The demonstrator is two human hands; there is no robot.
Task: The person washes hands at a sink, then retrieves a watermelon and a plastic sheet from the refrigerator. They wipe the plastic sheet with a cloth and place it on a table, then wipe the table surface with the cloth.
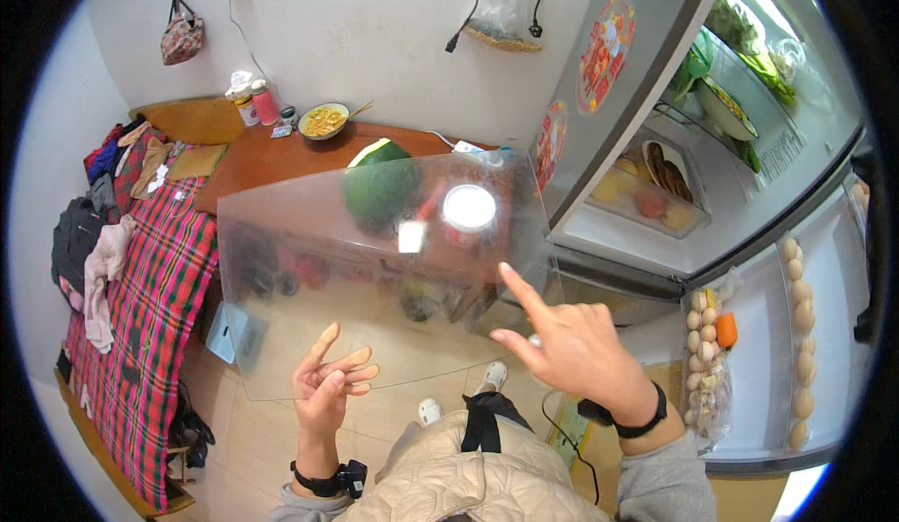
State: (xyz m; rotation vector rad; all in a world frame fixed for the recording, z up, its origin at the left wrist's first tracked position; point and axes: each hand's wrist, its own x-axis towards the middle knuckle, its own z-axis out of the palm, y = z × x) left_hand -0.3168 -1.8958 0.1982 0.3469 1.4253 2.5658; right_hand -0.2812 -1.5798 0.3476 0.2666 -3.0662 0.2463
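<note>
A large clear glass or plastic panel (316, 241) is held up in front of me, with reflections of a lamp on it. My left hand (329, 374) holds its lower left edge, fingers bent. At its right side is my right hand (569, 343), index finger stretched along the panel and thumb apart from it; the exact grip is hard to see. To the right the refrigerator (618, 237) stands open, with a clear drawer (650, 206) of fruit, a bowl (730, 111) and leafy greens (765, 76) inside. Behind the panel, a cut watermelon (383, 185) rests on the wooden table.
The table (260, 160) also bears a bowl of food (323, 123) with chopsticks, a pink bottle (265, 104) and tissues. Eggs (801, 325) fill racks in the refrigerator door. A plaid-covered bed (161, 276) with clothes is at left; a light blue bin (228, 332) is on the floor.
</note>
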